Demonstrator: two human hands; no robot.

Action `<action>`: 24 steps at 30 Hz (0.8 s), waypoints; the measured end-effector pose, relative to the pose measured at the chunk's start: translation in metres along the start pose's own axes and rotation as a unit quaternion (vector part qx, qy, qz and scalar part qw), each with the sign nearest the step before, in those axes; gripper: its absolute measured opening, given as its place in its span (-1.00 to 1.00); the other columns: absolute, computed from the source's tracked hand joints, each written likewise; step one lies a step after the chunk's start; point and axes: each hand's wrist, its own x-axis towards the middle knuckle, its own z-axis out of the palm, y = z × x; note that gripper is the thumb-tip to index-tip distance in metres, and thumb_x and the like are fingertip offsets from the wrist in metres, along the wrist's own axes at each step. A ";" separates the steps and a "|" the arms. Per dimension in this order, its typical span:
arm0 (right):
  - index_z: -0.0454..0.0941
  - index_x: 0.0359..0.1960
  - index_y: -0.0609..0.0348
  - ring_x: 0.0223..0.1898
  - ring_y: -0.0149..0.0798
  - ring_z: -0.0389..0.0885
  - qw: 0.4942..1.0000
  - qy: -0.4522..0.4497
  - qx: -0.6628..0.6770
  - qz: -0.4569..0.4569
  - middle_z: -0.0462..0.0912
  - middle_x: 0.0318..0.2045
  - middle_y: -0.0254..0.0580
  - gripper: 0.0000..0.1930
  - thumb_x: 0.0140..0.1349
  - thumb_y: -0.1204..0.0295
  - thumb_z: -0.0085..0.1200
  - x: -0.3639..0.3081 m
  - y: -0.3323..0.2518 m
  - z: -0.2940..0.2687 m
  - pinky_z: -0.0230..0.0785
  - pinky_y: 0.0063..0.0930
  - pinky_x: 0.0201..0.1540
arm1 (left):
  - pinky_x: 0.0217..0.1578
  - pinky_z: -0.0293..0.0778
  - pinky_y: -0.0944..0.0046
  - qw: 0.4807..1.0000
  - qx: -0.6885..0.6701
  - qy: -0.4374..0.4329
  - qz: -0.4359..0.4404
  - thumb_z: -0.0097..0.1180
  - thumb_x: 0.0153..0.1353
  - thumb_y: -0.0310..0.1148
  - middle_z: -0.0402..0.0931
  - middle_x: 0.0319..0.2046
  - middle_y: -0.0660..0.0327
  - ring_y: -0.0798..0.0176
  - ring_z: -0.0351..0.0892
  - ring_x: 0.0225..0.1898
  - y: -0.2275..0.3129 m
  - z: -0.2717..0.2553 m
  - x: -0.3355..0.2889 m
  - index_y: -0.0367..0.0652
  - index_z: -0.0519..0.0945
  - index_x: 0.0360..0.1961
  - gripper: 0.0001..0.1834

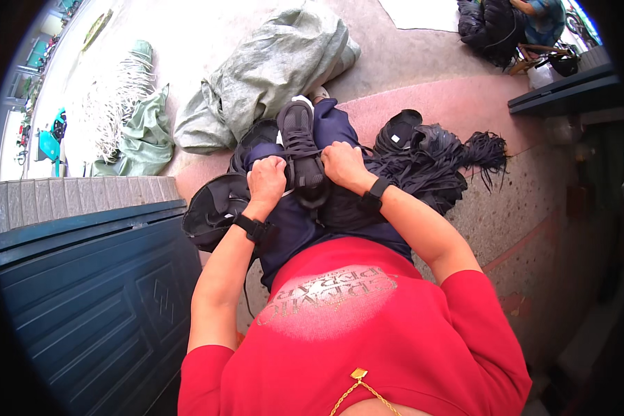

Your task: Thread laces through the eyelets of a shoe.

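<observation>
A dark sneaker with a white-edged sole lies across my lap, its toe pointing away from me. To its left, my left hand is closed in a pinch on a dark shoelace. My right hand is closed on the right, also pinching a lace drawn out from the shoe. The lace ends are mostly hidden by my fingers. Beside my left wrist rests a black shoe upper. A heap of black laces lies right of my right hand, with another dark shoe upper behind it.
A grey-green woven sack lies just beyond my knees. Farther left are white strands and a green sack. A blue panelled door stands close on the left. At far right another person sits near a black bundle.
</observation>
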 end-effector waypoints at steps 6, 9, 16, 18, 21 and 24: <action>0.57 -0.48 0.16 -0.25 -0.08 0.46 1.000 0.008 0.002 -0.004 0.52 -0.41 -0.11 -0.79 0.03 0.36 -0.11 0.000 -0.001 0.001 0.23 -0.10 -0.25 | -0.34 0.33 0.10 0.998 0.068 0.010 0.007 0.06 0.00 -0.24 0.50 -0.52 0.11 0.07 0.46 -0.34 0.010 0.005 -0.001 -0.11 0.58 -0.50 -0.82; 0.55 -0.48 0.19 -0.28 -0.07 0.45 0.999 0.036 -0.001 -0.017 0.51 -0.43 -0.09 -0.76 0.07 0.32 -0.12 -0.002 0.001 0.005 0.23 -0.08 -0.26 | -0.30 0.25 0.14 0.990 0.087 0.104 0.047 0.08 -0.02 -0.22 0.51 -0.48 0.24 0.16 0.40 -0.28 0.009 0.005 -0.003 -0.08 0.56 -0.48 -0.82; 0.54 -0.49 0.17 -0.27 -0.13 0.38 0.991 0.103 -0.049 -0.068 0.49 -0.46 -0.15 -0.79 0.00 0.28 0.03 -0.018 -0.003 -0.006 0.17 -0.20 -0.27 | -0.33 0.24 0.15 0.972 0.200 0.055 0.108 0.09 -0.03 -0.25 0.49 -0.46 0.24 0.18 0.36 -0.30 0.021 -0.002 -0.020 -0.15 0.53 -0.37 -0.77; 0.54 -0.48 0.17 -0.28 -0.11 0.39 0.993 0.088 -0.056 -0.063 0.49 -0.47 -0.13 -0.80 -0.01 0.29 0.03 -0.015 0.002 0.000 0.19 -0.20 -0.28 | -0.34 0.31 0.14 0.985 0.156 0.019 0.073 0.05 -0.01 -0.33 0.49 -0.44 0.22 0.14 0.38 -0.30 0.016 0.001 -0.020 -0.16 0.52 -0.28 -0.76; 0.53 -0.49 0.18 -0.32 -0.08 0.42 0.994 0.094 0.023 -0.057 0.50 -0.49 -0.10 -0.84 -0.03 0.35 0.03 -0.008 0.008 0.010 0.24 -0.21 -0.28 | -0.31 0.34 0.14 0.999 0.034 0.037 0.020 0.05 -0.03 -0.37 0.48 -0.45 0.21 0.11 0.40 -0.30 0.005 0.008 -0.014 -0.16 0.51 -0.29 -0.77; 0.50 -0.53 0.17 -0.35 -0.07 0.44 0.978 0.120 0.161 -0.055 0.51 -0.50 -0.08 -0.90 -0.05 0.43 -0.01 -0.005 0.016 0.014 0.27 -0.23 -0.29 | -0.29 0.33 0.13 1.000 0.001 -0.008 0.018 0.05 -0.03 -0.40 0.47 -0.44 0.17 0.08 0.39 -0.29 0.018 -0.003 -0.007 -0.17 0.50 -0.31 -0.79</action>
